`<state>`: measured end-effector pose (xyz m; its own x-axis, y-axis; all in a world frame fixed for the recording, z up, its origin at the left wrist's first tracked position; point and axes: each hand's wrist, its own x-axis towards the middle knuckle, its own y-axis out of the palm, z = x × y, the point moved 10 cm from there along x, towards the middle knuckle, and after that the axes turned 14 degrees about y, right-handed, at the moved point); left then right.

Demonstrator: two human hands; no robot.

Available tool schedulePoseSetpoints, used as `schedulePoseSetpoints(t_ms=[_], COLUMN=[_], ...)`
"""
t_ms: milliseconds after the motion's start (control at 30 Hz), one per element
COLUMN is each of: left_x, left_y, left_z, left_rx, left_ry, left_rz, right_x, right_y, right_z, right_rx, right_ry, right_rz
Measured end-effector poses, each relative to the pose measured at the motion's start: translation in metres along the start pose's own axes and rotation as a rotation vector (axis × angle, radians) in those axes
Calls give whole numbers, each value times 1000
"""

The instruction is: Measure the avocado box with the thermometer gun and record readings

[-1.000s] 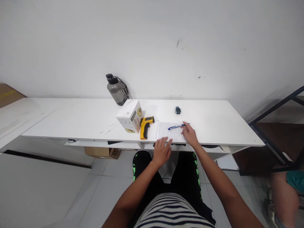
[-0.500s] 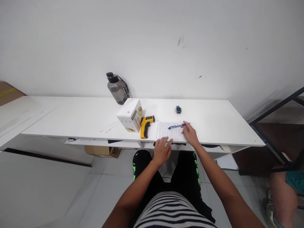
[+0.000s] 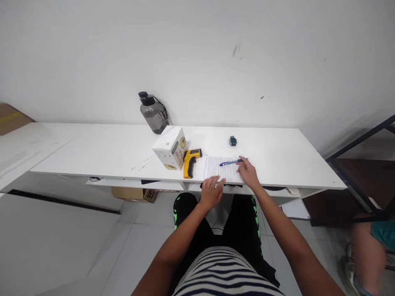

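Observation:
A sheet of paper (image 3: 212, 166) covered in rows of writing lies at the front edge of the white desk (image 3: 277, 160). My left hand (image 3: 212, 190) rests over the paper's lower edge, fingers stretched out and holding nothing. In my right hand (image 3: 247, 172) is a blue pen (image 3: 227, 163), pinched between the fingers and slanting over the sheet with its tip to the left. Just left of the paper lies a yellow infrared thermometer (image 3: 189, 163), its grip towards me. A small dark watch (image 3: 233, 141) sits behind the paper.
A white box (image 3: 168, 148) with avocado pictures stands beside the thermometer. Behind it, a grey water bottle (image 3: 153, 115) leans near the wall. Cardboard boxes are at far left (image 3: 12, 119) and under the desk (image 3: 131, 193). Another person's leg (image 3: 367, 255) shows at lower right.
The view has shifted very slightly. Both hands, the pen and the things on the desk keep practically the same places.

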<state>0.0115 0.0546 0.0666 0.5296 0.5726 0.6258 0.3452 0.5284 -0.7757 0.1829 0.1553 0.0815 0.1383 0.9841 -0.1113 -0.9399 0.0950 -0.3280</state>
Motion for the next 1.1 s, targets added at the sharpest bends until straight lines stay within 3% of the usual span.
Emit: schedulePoseSetpoints(t_ms=[233, 567, 800, 933, 1033, 1100], left_x=[2, 38, 60, 65, 52, 32], left_y=[-3, -31, -26, -42, -79, -111], left_z=[0, 2, 13, 28, 51, 75], left_rx=[-39, -83, -115, -124, -77, -13], left_ry=[-39, -173, -207, -293, -400, -519], left_rz=[51, 169, 239, 95, -114, -281], right_x=[1, 18, 26, 31, 26, 16], right_y=[2, 13, 22, 26, 24, 24], right_z=[-1, -7, 6, 13, 23, 38], right_rx=[-1, 67, -205, -319, -356, -429], right_ry=[17, 180, 240, 240, 198, 90], right_rz=[5, 214, 232, 232, 178, 108])
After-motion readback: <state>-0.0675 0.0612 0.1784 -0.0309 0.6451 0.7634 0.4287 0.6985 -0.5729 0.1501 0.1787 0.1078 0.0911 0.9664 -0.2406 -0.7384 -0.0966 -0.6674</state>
